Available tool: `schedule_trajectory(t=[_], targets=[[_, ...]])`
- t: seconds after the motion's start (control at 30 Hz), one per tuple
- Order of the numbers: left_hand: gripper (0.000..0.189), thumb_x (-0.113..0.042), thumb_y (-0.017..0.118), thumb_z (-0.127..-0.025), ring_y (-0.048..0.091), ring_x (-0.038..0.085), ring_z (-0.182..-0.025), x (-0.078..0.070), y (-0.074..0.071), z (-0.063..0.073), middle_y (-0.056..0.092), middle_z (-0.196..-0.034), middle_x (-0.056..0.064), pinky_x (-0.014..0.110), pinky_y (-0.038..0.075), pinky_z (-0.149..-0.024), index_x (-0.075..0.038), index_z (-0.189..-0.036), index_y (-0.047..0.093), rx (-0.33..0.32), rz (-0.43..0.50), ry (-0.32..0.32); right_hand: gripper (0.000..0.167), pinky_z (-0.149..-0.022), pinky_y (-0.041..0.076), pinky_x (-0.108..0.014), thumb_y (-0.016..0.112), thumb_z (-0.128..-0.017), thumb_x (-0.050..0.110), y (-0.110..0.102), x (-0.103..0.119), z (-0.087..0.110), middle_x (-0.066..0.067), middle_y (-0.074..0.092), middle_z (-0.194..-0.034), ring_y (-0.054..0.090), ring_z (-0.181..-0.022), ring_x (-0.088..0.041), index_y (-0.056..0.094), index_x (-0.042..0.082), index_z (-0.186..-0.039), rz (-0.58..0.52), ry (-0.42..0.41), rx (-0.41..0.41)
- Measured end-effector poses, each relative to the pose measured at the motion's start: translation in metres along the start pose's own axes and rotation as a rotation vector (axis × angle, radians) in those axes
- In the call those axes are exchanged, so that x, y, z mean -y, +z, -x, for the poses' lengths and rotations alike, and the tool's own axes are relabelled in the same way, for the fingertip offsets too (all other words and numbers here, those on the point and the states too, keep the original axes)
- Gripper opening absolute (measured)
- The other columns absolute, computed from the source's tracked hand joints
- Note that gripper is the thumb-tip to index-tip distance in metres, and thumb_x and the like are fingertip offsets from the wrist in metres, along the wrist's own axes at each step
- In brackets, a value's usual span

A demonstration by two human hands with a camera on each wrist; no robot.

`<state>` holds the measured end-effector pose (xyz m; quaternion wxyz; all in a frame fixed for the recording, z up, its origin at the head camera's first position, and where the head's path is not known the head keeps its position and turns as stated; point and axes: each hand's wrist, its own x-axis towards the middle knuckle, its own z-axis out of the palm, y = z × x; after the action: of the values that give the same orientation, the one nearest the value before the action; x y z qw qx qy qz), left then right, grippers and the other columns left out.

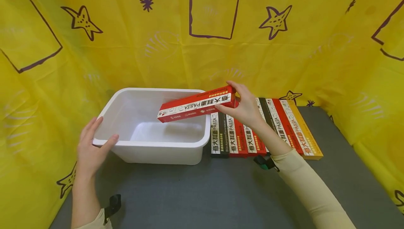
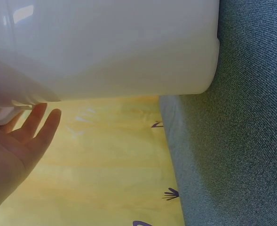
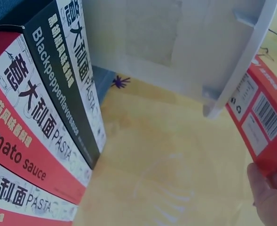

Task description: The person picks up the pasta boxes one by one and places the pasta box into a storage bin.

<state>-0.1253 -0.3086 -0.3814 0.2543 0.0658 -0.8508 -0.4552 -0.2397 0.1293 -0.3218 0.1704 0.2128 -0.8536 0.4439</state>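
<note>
A red pasta box (image 1: 197, 104) with a white label is held tilted in my right hand (image 1: 244, 106), thumb and fingers around its right end. Its left end hangs over the opening of a white plastic bin (image 1: 164, 153). My left hand (image 1: 91, 146) grips the bin's front left corner, its thumb over the front rim and fingers along the left side. In the left wrist view, fingers (image 2: 42, 129) curve beside the rim; the thumb is hidden there. The right wrist view shows the held box's barcode end (image 3: 260, 113). The visible inside of the bin shows only its bare floor.
Right of the bin, several pasta boxes (image 1: 231, 134) lie side by side, black, red and one orange box (image 1: 304, 127) at the far right. They rest on a dark grey table (image 1: 176, 194). Yellow patterned cloth (image 1: 170, 22) hangs behind and along both sides.
</note>
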Motion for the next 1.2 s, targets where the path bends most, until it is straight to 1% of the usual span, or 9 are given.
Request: schedule_trajectory(t=[0.1, 0.2, 0.3, 0.43, 0.6, 0.7, 0.83, 1.0, 1.2], targets=[[0.072, -0.019, 0.075, -0.082, 0.028, 0.03, -0.141, 0.0, 0.0, 0.0, 0.033, -0.155, 0.002, 0.055, 0.021, -0.112, -0.018, -0.148, 0.045, 0.008, 0.001, -0.009, 0.08, -0.093, 0.049, -0.043, 0.082, -0.075, 0.032, 0.001, 0.001, 0.001, -0.006, 0.055, -0.127, 0.05, -0.111, -0.02, 0.047, 0.014, -0.145, 0.014, -0.039, 0.028], [0.072, -0.018, 0.075, -0.081, 0.028, 0.031, -0.141, 0.001, 0.0, 0.0, 0.033, -0.155, 0.003, 0.054, 0.021, -0.112, -0.018, -0.147, 0.046, 0.007, 0.01, -0.003, 0.079, -0.097, 0.048, -0.04, 0.082, -0.077, 0.028, 0.004, 0.002, 0.001, -0.007, 0.055, -0.13, 0.051, -0.117, -0.02, 0.046, 0.012, -0.146, -0.001, -0.069, 0.053], [0.072, -0.016, 0.076, -0.08, 0.028, 0.031, -0.141, 0.001, 0.0, 0.0, 0.034, -0.154, 0.003, 0.053, 0.02, -0.113, -0.017, -0.146, 0.047, -0.003, 0.019, 0.014, 0.08, -0.098, 0.047, -0.037, 0.084, -0.075, 0.029, 0.008, 0.003, 0.001, -0.006, 0.056, -0.133, 0.053, -0.119, -0.02, 0.047, 0.012, -0.144, 0.013, -0.103, 0.06], [0.072, -0.014, 0.077, -0.079, 0.029, 0.029, -0.14, 0.002, 0.0, 0.0, 0.036, -0.154, 0.003, 0.05, 0.021, -0.113, -0.017, -0.145, 0.049, -0.012, 0.026, 0.027, 0.081, -0.095, 0.048, -0.036, 0.086, -0.072, 0.033, 0.015, 0.008, 0.0, -0.004, 0.059, -0.131, 0.057, -0.116, -0.019, 0.049, 0.01, -0.141, 0.053, -0.135, 0.07], [0.071, -0.014, 0.077, -0.079, 0.03, 0.029, -0.14, 0.004, 0.001, 0.0, 0.036, -0.153, 0.003, 0.049, 0.022, -0.113, -0.017, -0.145, 0.049, -0.021, 0.027, 0.026, 0.08, -0.09, 0.05, -0.036, 0.086, -0.072, 0.037, 0.025, 0.016, -0.002, -0.004, 0.06, -0.125, 0.058, -0.109, -0.019, 0.05, 0.008, -0.137, 0.081, -0.121, 0.12], [0.071, -0.016, 0.076, -0.08, 0.029, 0.029, -0.141, 0.003, 0.001, 0.0, 0.035, -0.154, 0.003, 0.05, 0.021, -0.113, -0.017, -0.146, 0.048, -0.014, 0.018, 0.014, 0.077, -0.086, 0.05, -0.036, 0.085, -0.072, 0.036, 0.03, 0.018, -0.004, -0.004, 0.061, -0.122, 0.058, -0.106, -0.018, 0.05, 0.007, -0.134, 0.08, -0.105, 0.129], [0.071, -0.017, 0.075, -0.081, 0.027, 0.03, -0.141, 0.004, 0.001, 0.0, 0.034, -0.155, 0.004, 0.052, 0.019, -0.113, -0.017, -0.147, 0.046, -0.003, 0.017, -0.002, 0.074, -0.089, 0.048, -0.035, 0.084, -0.073, 0.033, 0.035, 0.016, -0.003, -0.004, 0.061, -0.122, 0.057, -0.106, -0.018, 0.051, 0.006, -0.133, 0.09, -0.129, 0.121], [0.072, -0.015, 0.076, -0.08, 0.028, 0.029, -0.141, 0.005, 0.0, 0.0, 0.035, -0.154, 0.002, 0.051, 0.02, -0.114, -0.017, -0.146, 0.048, -0.009, 0.03, 0.004, 0.068, -0.094, 0.047, -0.038, 0.078, -0.077, 0.034, 0.037, 0.013, 0.001, -0.006, 0.06, -0.125, 0.055, -0.111, -0.02, 0.052, 0.006, -0.133, 0.124, -0.181, 0.121], [0.071, -0.015, 0.076, -0.08, 0.029, 0.029, -0.14, 0.003, 0.001, 0.0, 0.035, -0.154, 0.002, 0.051, 0.021, -0.113, -0.018, -0.146, 0.048, -0.012, 0.025, 0.011, 0.07, -0.097, 0.045, -0.042, 0.078, -0.078, 0.038, 0.042, 0.013, 0.003, -0.006, 0.06, -0.13, 0.054, -0.116, -0.022, 0.053, 0.008, -0.135, 0.149, -0.139, 0.139]])
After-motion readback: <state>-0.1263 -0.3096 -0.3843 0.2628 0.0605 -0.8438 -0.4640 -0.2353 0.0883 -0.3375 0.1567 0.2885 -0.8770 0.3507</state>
